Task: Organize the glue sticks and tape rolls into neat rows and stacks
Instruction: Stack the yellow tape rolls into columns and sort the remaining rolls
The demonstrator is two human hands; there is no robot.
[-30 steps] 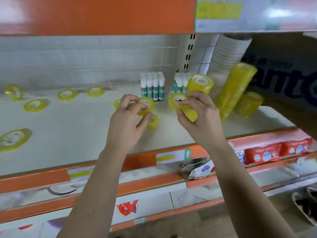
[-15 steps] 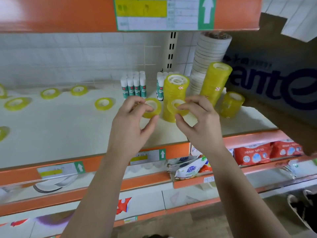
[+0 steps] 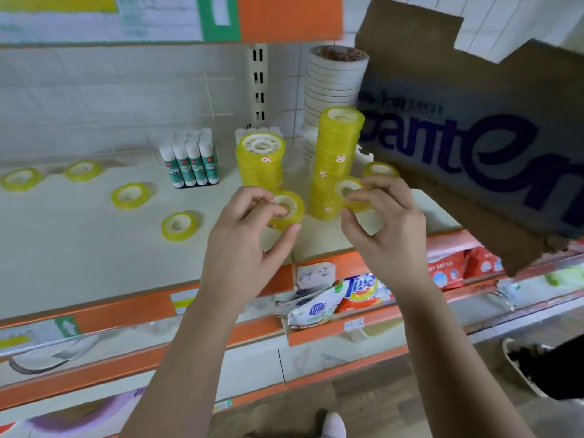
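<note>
My left hand (image 3: 249,235) pinches a yellow tape roll (image 3: 286,210) above the white shelf (image 3: 79,254). My right hand (image 3: 384,229) pinches a second yellow tape roll (image 3: 349,192) in front of a tall yellow stack (image 3: 336,156). A shorter yellow stack (image 3: 260,162) stands just behind my left hand. A low yellow stack (image 3: 379,169) sits behind my right fingers. Glue sticks (image 3: 191,162) stand in a tight block at the back; more are half hidden behind the shorter stack. Several loose rolls lie to the left, such as one (image 3: 178,226) near the middle and another (image 3: 130,195) behind it.
A tall stack of white tape rolls (image 3: 331,90) stands in the back right corner. A brown cardboard box flap (image 3: 474,137) with blue lettering overhangs the shelf's right end. The orange shelf lip (image 3: 126,308) runs along the front, with packaged goods (image 3: 357,292) on the shelf below.
The view has shifted right and closer. My hands have moved apart, each still pinching its roll. The right hand's roll now sits in front of the tall stack instead of the shorter one.
</note>
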